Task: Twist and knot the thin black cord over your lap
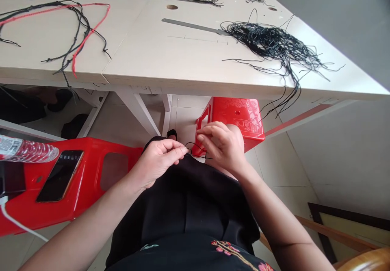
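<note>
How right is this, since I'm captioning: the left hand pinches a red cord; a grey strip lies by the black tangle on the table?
Only one colour is wrong: the head view shows the left hand pinching a black cord, not red. The grey strip does lie by the black tangle.

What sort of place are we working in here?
Likely a small handicraft workspace, though whether home or workshop I cannot tell. A pale table bears a tangled heap of black cord and black and red cords, while the left hand pinches a thin black cord.
</note>
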